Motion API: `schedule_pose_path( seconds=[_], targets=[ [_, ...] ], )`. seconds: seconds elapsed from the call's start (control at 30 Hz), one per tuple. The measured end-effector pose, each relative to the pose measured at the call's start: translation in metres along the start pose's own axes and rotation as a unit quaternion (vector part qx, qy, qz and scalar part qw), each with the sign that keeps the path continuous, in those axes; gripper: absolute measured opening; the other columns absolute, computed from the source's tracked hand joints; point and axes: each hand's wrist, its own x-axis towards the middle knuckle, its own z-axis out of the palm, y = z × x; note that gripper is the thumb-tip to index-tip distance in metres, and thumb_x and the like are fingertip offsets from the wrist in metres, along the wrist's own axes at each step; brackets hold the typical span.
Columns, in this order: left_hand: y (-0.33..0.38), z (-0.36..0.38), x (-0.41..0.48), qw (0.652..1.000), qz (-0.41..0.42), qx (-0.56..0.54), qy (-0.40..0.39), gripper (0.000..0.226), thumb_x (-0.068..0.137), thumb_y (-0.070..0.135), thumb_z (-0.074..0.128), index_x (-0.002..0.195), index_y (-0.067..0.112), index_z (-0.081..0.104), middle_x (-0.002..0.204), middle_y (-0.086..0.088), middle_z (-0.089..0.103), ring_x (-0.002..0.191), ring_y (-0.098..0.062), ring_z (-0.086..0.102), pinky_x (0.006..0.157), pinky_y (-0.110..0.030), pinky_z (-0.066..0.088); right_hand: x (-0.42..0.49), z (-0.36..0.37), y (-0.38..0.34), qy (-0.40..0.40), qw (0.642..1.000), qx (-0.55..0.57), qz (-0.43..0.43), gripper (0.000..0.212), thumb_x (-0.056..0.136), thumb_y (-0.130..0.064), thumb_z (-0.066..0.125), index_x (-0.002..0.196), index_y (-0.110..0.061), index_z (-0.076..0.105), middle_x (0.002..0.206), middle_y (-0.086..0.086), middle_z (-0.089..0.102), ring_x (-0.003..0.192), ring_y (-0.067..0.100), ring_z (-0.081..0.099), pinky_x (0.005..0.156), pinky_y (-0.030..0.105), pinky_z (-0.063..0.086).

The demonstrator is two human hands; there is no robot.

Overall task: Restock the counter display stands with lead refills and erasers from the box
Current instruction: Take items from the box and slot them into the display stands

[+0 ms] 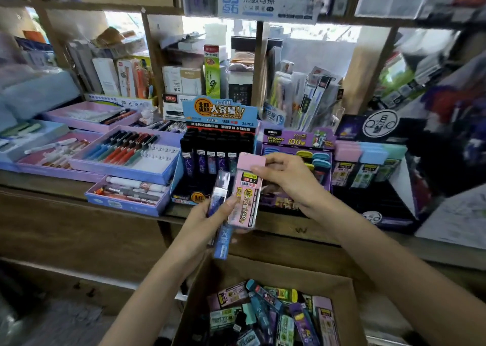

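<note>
My left hand (210,220) grips a blue lead refill case (221,236) and steadies the bottom of a pink lead refill case (246,195). My right hand (282,178) pinches the pink case near its top. Both cases hover in front of the blue display stand (218,145), which holds dark refill tubes. To its right stand a purple display (295,145) with colourful items and a black stand (370,166) with pastel refill cases. The cardboard box (265,311) below holds several mixed refill packs.
Pen trays (123,153) lie on the wooden counter (79,188) to the left. Shelves packed with stationery boxes (181,80) rise behind the displays. White paper (457,219) lies at the right edge of the counter.
</note>
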Motion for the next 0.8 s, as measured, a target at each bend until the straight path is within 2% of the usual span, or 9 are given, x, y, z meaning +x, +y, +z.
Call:
schedule_pose_path(
  seconds=[0.07, 0.13, 0.27, 0.37, 0.47, 0.53, 0.63, 0.73, 0.8],
  targets=[
    [-0.002, 0.014, 0.006, 1.0, 0.01, 0.009, 0.001, 0.034, 0.082, 0.034, 0.056, 0.103, 0.008, 0.061, 0.087, -0.005, 0.074, 0.072, -0.016, 0.07, 0.053, -0.026, 0.055, -0.01, -0.031, 0.0, 0.032, 0.999, 0.03, 0.011, 0.007, 0.084, -0.015, 0.069, 0.089, -0.015, 0.063, 0.081, 0.001, 0.074, 0.071, 0.015, 0.07, 0.063, 0.03, 0.056],
    [-0.003, 0.028, 0.013, 1.0, 0.015, 0.003, -0.006, 0.026, 0.089, 0.028, 0.051, 0.105, 0.008, 0.056, 0.085, -0.004, 0.075, 0.072, -0.016, 0.072, 0.055, -0.026, 0.057, -0.021, -0.062, -0.003, 0.054, 0.998, 0.03, 0.01, 0.009, 0.083, -0.014, 0.069, 0.089, -0.015, 0.062, 0.08, 0.001, 0.074, 0.068, 0.012, 0.068, 0.057, 0.024, 0.056],
    [-0.008, 0.053, 0.021, 0.999, 0.024, 0.015, -0.043, 0.029, 0.085, 0.035, 0.05, 0.104, 0.013, 0.055, 0.092, -0.008, 0.075, 0.082, -0.023, 0.072, 0.06, -0.027, 0.058, -0.039, -0.119, -0.009, 0.11, 0.994, -0.007, -0.023, 0.011, 0.082, -0.007, 0.068, 0.087, -0.015, 0.062, 0.074, -0.001, 0.073, 0.068, 0.011, 0.067, 0.054, 0.023, 0.056],
    [-0.012, 0.067, 0.025, 0.998, 0.03, 0.011, -0.047, 0.029, 0.082, 0.038, 0.051, 0.103, 0.018, 0.055, 0.092, -0.009, 0.075, 0.084, -0.025, 0.072, 0.061, -0.028, 0.058, -0.045, -0.159, -0.009, 0.165, 0.982, -0.076, -0.053, 0.013, 0.084, -0.006, 0.067, 0.085, -0.018, 0.062, 0.072, -0.001, 0.073, 0.067, 0.01, 0.066, 0.059, 0.025, 0.055],
    [-0.016, 0.077, 0.027, 0.998, 0.028, 0.01, -0.049, 0.033, 0.082, 0.038, 0.052, 0.105, 0.015, 0.054, 0.092, -0.01, 0.075, 0.084, -0.025, 0.072, 0.059, -0.027, 0.057, -0.042, -0.185, 0.002, 0.202, 0.968, -0.139, -0.062, 0.019, 0.083, -0.008, 0.068, 0.08, -0.025, 0.062, 0.08, 0.006, 0.071, 0.072, 0.016, 0.065, 0.069, 0.035, 0.054],
    [-0.017, 0.08, 0.028, 0.998, 0.025, 0.017, -0.052, 0.036, 0.082, 0.039, 0.052, 0.106, 0.012, 0.054, 0.092, -0.01, 0.075, 0.084, -0.024, 0.072, 0.059, -0.026, 0.057, -0.036, -0.19, 0.015, 0.206, 0.961, -0.172, -0.059, 0.024, 0.082, -0.009, 0.07, 0.077, -0.031, 0.061, 0.077, 0.0, 0.069, 0.069, 0.009, 0.063, 0.073, 0.036, 0.051],
    [-0.02, 0.081, 0.028, 0.998, 0.024, 0.033, -0.053, 0.038, 0.082, 0.039, 0.051, 0.106, 0.01, 0.054, 0.092, -0.01, 0.075, 0.084, -0.024, 0.072, 0.059, -0.026, 0.057, -0.023, -0.187, 0.034, 0.204, 0.948, -0.238, -0.064, 0.025, 0.079, -0.013, 0.073, 0.079, -0.034, 0.06, 0.083, 0.003, 0.071, 0.069, -0.002, 0.06, 0.075, 0.026, 0.05],
    [-0.021, 0.079, 0.028, 0.998, 0.026, 0.043, -0.049, 0.038, 0.083, 0.04, 0.05, 0.11, 0.014, 0.054, 0.093, -0.01, 0.075, 0.085, -0.025, 0.072, 0.061, -0.027, 0.058, -0.01, -0.186, 0.043, 0.194, 0.951, -0.236, -0.048, 0.02, 0.078, -0.016, 0.074, 0.09, -0.028, 0.064, 0.089, 0.007, 0.072, 0.078, 0.01, 0.064, 0.081, 0.039, 0.052],
    [-0.022, 0.077, 0.028, 0.998, 0.024, 0.048, -0.046, 0.039, 0.083, 0.04, 0.05, 0.112, 0.015, 0.054, 0.093, -0.01, 0.075, 0.086, -0.025, 0.072, 0.062, -0.028, 0.058, -0.007, -0.186, 0.043, 0.172, 0.962, -0.21, -0.042, 0.022, 0.078, -0.014, 0.074, 0.08, -0.032, 0.063, 0.078, -0.003, 0.071, 0.073, 0.007, 0.063, 0.078, 0.04, 0.053]
  ],
)
